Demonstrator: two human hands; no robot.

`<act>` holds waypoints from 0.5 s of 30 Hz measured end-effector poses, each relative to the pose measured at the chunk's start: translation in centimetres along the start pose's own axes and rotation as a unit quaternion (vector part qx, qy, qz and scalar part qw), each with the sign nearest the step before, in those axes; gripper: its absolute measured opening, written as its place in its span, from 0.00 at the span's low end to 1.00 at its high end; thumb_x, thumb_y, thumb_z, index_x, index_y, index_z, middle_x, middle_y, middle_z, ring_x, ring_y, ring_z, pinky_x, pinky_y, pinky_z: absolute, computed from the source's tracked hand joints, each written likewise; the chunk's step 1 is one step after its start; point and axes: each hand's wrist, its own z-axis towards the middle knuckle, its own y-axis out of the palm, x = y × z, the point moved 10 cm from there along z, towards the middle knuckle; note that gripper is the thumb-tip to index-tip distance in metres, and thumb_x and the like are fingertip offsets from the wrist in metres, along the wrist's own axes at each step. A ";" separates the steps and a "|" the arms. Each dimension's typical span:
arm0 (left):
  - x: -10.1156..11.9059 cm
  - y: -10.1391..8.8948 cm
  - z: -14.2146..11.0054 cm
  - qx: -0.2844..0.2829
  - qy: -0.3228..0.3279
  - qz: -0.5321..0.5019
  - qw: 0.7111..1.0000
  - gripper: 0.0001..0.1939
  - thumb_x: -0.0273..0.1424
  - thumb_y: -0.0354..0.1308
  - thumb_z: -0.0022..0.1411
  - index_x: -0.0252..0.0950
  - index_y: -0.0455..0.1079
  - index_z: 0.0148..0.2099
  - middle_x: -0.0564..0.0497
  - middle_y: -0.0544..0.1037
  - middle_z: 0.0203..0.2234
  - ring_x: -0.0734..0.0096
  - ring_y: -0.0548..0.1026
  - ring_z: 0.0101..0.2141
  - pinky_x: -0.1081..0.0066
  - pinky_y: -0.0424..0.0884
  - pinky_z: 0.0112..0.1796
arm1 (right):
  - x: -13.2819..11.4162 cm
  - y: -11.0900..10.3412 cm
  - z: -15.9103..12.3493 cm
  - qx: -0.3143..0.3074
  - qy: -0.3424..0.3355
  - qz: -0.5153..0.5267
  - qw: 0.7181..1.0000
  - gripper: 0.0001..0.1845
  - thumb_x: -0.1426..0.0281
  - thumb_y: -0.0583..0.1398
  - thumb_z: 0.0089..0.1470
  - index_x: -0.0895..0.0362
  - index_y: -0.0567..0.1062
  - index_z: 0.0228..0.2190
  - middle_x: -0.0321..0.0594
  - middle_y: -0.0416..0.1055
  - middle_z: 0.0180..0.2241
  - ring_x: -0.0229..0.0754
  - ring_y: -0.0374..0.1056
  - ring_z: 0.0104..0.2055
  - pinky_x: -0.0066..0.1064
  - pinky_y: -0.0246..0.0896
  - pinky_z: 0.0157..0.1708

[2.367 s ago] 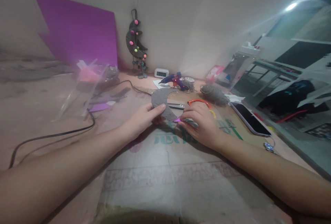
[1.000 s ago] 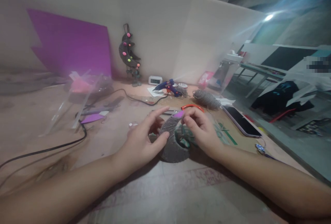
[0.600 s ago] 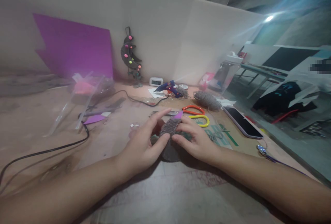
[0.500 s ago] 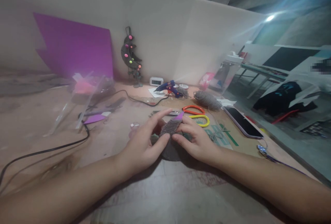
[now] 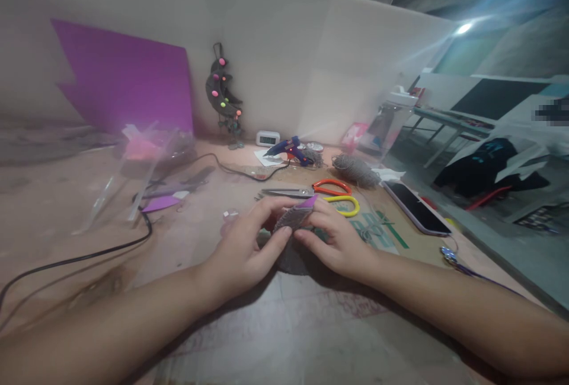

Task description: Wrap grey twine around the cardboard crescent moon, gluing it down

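The grey yarn-wrapped crescent [image 5: 294,218] was found between both hands, nearer the wearer than the scissors [image 5: 304,193]. The left hand [image 5: 249,235] pinched it; the right hand's [image 5: 334,232] curled fingers met its edge, grip undetermined. A slackened pinch could, in my judgement, loosen the winding. The purple tip [image 5: 308,201] pointed away, slightly rightward; the long axis ran fore-and-aft.

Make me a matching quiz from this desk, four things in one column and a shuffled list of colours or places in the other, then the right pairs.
Things:
1. clock
2. scissors
3. phone
4. gray crescent

Descriptions:
A. held in the left hand
B. white, near the back wall
C. black-faced, lying toward the right
D. part orange, part yellow

Pairs: 1-B, 2-D, 3-C, 4-A
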 end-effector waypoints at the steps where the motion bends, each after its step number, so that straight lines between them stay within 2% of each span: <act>1: -0.1 -0.1 0.0 0.006 -0.007 -0.001 1.000 0.18 0.30 0.53 0.66 0.44 0.62 0.58 0.48 0.74 0.46 0.66 0.73 0.44 0.66 0.70 0.46 | 0.0 0.0 0.0 0.000 0.002 0.000 1.000 0.06 0.67 0.58 0.61 0.54 0.74 0.34 0.44 0.74 0.40 0.48 0.67 0.47 0.45 0.62 0.49; 4: 0.0 -0.4 0.1 0.020 -0.021 0.007 1.000 0.22 0.30 0.53 0.66 0.45 0.59 0.62 0.50 0.75 0.41 0.68 0.74 0.39 0.68 0.71 0.42 | 0.2 0.0 0.0 -0.001 0.008 -0.004 1.000 0.07 0.67 0.57 0.61 0.54 0.74 0.32 0.43 0.73 0.36 0.49 0.67 0.48 0.45 0.62 0.49; 6: 0.3 -0.4 0.1 0.021 -0.009 0.025 0.999 0.22 0.30 0.53 0.67 0.45 0.59 0.62 0.50 0.75 0.43 0.69 0.73 0.40 0.68 0.70 0.43 | 0.2 0.0 0.0 -0.002 0.009 -0.005 1.000 0.08 0.67 0.57 0.61 0.54 0.74 0.31 0.43 0.73 0.35 0.49 0.67 0.48 0.45 0.62 0.50; 9: 0.6 -0.2 0.1 0.015 0.014 0.035 0.999 0.19 0.29 0.53 0.67 0.44 0.63 0.59 0.49 0.74 0.47 0.68 0.73 0.45 0.68 0.69 0.46 | 0.1 0.1 0.0 -0.005 0.005 -0.002 1.000 0.07 0.67 0.57 0.61 0.55 0.73 0.31 0.44 0.74 0.38 0.48 0.68 0.48 0.44 0.62 0.50; 15: 0.4 -0.1 0.0 0.011 0.033 0.027 0.999 0.17 0.27 0.53 0.67 0.44 0.65 0.56 0.50 0.75 0.48 0.69 0.73 0.45 0.67 0.70 0.47 | -0.1 0.0 0.0 0.002 -0.010 0.008 1.000 0.05 0.69 0.58 0.61 0.55 0.74 0.38 0.44 0.75 0.44 0.46 0.68 0.48 0.42 0.61 0.49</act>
